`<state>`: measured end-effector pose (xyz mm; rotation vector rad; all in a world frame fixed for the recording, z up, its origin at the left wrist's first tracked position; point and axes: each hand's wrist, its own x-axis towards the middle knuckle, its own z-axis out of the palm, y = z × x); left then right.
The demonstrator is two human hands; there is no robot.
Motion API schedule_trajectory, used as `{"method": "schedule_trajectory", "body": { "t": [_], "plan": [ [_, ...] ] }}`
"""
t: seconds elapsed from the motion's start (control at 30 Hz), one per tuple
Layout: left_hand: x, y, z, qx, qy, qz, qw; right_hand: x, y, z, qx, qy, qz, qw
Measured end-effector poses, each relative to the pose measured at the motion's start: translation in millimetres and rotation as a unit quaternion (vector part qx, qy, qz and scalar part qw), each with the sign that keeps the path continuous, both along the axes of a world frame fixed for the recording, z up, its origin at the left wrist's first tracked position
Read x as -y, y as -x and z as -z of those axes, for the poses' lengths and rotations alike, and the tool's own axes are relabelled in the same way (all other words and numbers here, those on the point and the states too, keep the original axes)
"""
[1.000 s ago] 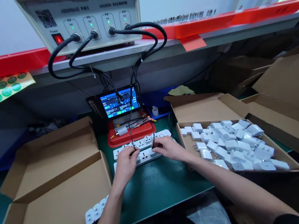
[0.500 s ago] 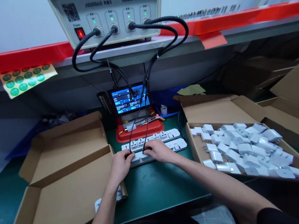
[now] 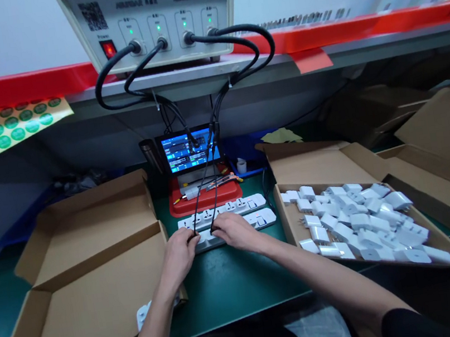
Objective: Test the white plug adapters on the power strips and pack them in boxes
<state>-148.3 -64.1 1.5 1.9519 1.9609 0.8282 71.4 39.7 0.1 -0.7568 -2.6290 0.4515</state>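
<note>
My left hand [image 3: 182, 252] is closed in a pinch on the lower end of a thin black cable [image 3: 198, 199], over the left part of the nearer white power strip [image 3: 264, 217]. Beside it, my right hand [image 3: 233, 231] pinches a second black cable [image 3: 215, 202] above the same strip. The fingers hide the cable tips and whatever they meet on the strip. Behind runs a second white power strip [image 3: 251, 204] with several sockets. Both cables come down from the grey tester box [image 3: 160, 17], whose small lights glow green.
Many white charger plugs [image 3: 360, 221] fill the cardboard box [image 3: 290, 221] at right. Another open cardboard box [image 3: 101, 299] lies left, with a white plug [image 3: 142, 315] near my forearm. A lit screen [image 3: 187, 154] stands behind a red tray [image 3: 174, 198] holding a knife and a white adapter.
The view has shifted slightly, so the scene sits a little further left. Both hands keep their pinch on the cables at the nearer strip.
</note>
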Motion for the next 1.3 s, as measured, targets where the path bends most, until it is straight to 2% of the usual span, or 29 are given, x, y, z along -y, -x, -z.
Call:
{"method": "schedule_trajectory", "body": {
  "t": [0.13, 0.17, 0.23, 0.3, 0.4, 0.5, 0.6, 0.7, 0.8, 0.87, 0.93, 1.0, 1.07, 1.13, 1.23, 1.3],
  "plan": [
    [11, -18, -8.5, -0.080, -0.113, -0.069, 0.988, -19, -49, -15.7, 0.041, -0.029, 0.018, 0.999],
    [12, -29, -9.9, -0.109, -0.137, -0.067, 0.982, -23, -63, -18.6, 0.072, -0.037, 0.026, 0.996],
    [8, -58, -10.8, -0.166, -0.142, -0.018, 0.976, -28, -85, -21.2, 0.141, -0.045, 0.040, 0.988],
    [-4, -91, -8.9, -0.212, -0.100, 0.046, 0.971, -30, -97, -19.2, 0.184, -0.041, 0.051, 0.981],
    [-31, -127, -3.3, -0.258, -0.012, 0.082, 0.963, -29, -100, -10.6, 0.191, -0.022, 0.056, 0.980],
    [-52, -138, 0.5, -0.262, 0.071, 0.084, 0.959, -30, -102, -4.1, 0.155, -0.005, 0.061, 0.986],
    [-56, -136, -2.8, -0.233, 0.099, 0.095, 0.963, -32, -114, -12.1, 0.038, 0.006, 0.080, 0.996],
    [-49, -130, -15.5, -0.162, 0.036, 0.075, 0.983, -26, -129, -36.3, -0.071, 0.039, 0.064, 0.995],
    [-36, -127, -29.2, 0.027, -0.043, 0.063, 0.997, -7, -131, -59.9, -0.132, 0.119, 0.018, 0.984],
    [-24, -131, -31.9, 0.206, -0.064, 0.053, 0.975, 9, -122, -65.8, -0.174, 0.182, 0.008, 0.968],
    [-8, -137, -28.2, 0.368, -0.070, 0.024, 0.927, 26, -107, -63.3, -0.213, 0.229, 0.017, 0.950],
    [11, -142, -21.4, 0.459, -0.067, -0.007, 0.886, 42, -93, -56.6, -0.243, 0.249, 0.029, 0.937],
    [32, -134, -16.0, 0.473, -0.061, -0.027, 0.878, 53, -83, -50.8, -0.249, 0.254, 0.023, 0.934],
    [57, -106, -16.0, 0.416, -0.060, -0.064, 0.905, 58, -80, -47.8, -0.234, 0.249, 0.002, 0.940],
    [107, -38, -31.5, 0.206, -0.081, -0.161, 0.962, 57, -84, -46.6, -0.212, 0.217, -0.008, 0.953],
    [135, 5, -47.7, 0.028, -0.096, -0.211, 0.972, 57, -92, -47.0, -0.204, 0.186, 0.005, 0.961]
  ]
}}
